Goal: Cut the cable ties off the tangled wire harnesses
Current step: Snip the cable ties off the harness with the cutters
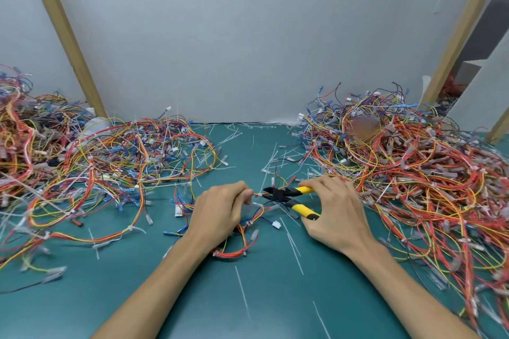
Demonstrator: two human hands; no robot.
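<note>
The left hand [220, 209] pinches a red-and-yellow harness [234, 252] mid-mat, between a left wire heap [110, 159] and a right wire heap [413, 168]; the right hand [336, 209] grips yellow-handled cutters [286, 195], jaws at the wires beside the left fingertips. Cut white ties [242, 292] litter the green mat [82, 297]

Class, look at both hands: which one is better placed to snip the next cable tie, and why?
Right. The right hand grips the yellow-handled cutters, whose tip sits at the wire bundle that the left hand pinches.
</note>
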